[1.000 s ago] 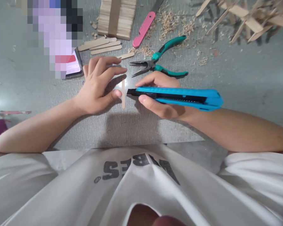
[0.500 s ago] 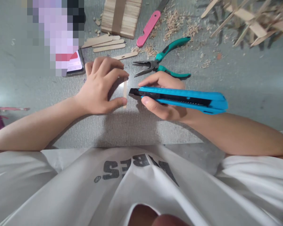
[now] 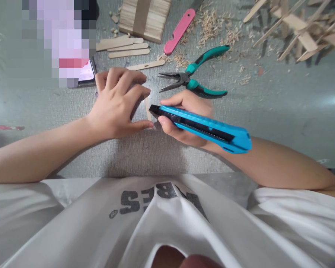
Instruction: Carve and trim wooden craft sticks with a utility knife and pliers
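Note:
My left hand (image 3: 115,106) rests on the grey table with thumb and forefinger pinched on the two ends of a small wooden craft stick (image 3: 147,108). My right hand (image 3: 184,117) grips a blue utility knife (image 3: 205,128), its handle slanting down to the right. The dark blade tip of the knife is at the stick's right edge, between my left thumb and forefinger. Whether the blade cuts into the wood I cannot tell. Just beyond my right hand lie green-handled needle-nose pliers (image 3: 194,76), jaws parted toward the left.
A banded bundle of craft sticks (image 3: 128,18) lies at the back, with several loose sticks (image 3: 128,53) in front. Nearby are a pink-handled folding knife (image 3: 180,31) and wood shavings (image 3: 210,28). A stick structure (image 3: 298,29) stands far right; a phone (image 3: 87,72) lies left.
The knife has moved slightly left onto the stick, and its handle end has swung toward me. The stick has tilted a little. My left hand keeps its hold.

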`<state>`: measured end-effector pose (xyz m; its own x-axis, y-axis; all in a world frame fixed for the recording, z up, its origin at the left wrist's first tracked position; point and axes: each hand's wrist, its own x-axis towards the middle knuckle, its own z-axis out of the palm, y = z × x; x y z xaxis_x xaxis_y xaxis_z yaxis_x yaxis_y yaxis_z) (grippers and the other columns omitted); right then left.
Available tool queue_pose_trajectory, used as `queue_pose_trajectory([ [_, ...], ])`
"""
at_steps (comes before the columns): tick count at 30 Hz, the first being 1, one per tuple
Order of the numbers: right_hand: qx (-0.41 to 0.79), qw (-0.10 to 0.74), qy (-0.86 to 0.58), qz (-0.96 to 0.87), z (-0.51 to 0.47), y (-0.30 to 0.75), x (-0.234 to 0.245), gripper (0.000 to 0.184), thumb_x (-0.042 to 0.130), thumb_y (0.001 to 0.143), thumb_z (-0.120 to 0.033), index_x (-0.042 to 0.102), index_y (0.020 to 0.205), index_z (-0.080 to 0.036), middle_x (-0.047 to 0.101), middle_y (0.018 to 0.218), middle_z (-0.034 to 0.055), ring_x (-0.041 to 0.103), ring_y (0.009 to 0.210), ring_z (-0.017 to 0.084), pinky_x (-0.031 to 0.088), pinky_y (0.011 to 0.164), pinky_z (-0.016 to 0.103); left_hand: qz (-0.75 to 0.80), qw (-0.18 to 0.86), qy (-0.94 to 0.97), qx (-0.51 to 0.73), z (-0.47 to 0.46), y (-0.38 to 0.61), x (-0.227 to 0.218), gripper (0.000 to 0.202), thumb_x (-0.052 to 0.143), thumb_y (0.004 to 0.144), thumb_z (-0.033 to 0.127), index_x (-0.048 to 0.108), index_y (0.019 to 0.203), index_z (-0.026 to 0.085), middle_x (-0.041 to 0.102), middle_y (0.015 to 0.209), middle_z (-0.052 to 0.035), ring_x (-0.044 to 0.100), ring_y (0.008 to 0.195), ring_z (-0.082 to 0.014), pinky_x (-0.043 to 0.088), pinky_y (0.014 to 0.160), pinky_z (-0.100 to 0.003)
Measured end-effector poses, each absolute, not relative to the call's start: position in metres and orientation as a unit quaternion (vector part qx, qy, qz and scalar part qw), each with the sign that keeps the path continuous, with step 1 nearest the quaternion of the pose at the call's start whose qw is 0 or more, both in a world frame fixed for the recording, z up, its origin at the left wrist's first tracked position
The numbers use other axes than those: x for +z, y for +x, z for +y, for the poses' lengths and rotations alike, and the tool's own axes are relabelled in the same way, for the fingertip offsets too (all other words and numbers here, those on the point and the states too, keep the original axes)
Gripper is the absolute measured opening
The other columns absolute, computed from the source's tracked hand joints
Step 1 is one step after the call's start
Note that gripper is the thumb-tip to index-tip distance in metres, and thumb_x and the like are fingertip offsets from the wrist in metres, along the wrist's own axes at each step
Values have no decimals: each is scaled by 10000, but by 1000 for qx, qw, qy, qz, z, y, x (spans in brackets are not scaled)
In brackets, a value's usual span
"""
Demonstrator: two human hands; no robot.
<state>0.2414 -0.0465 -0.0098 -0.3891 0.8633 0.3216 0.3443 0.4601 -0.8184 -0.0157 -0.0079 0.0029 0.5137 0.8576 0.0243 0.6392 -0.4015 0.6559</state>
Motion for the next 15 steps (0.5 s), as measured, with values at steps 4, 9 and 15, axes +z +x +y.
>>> queue_pose_trajectory([
  [4,329,376,-395,-770,-49,243,-10,181,720,1079,-450,665,1217,-345,732,783,-32,712,638,221,602,605,403,436,273,838,184,-9,-17,-3,868,978,757,850,757,1300,210,662,1649,-205,453,1540,-545,215,1331,-812],
  [9,318,361,-409,-775,-54,243,-14,247,737,1063,-452,664,1277,-353,719,788,-33,689,623,214,602,612,400,443,273,830,202,-9,-18,-7,742,1056,735,738,748,1202,250,682,1605,-164,438,1554,-496,260,1351,-771],
  [15,250,393,-367,-805,-53,239,-8,206,736,1072,-346,639,1253,-324,661,681,-76,641,518,163,578,539,331,447,250,843,162,-11,-15,2,706,976,838,722,739,1302,245,661,1603,-179,444,1571,-522,290,1307,-777],
])
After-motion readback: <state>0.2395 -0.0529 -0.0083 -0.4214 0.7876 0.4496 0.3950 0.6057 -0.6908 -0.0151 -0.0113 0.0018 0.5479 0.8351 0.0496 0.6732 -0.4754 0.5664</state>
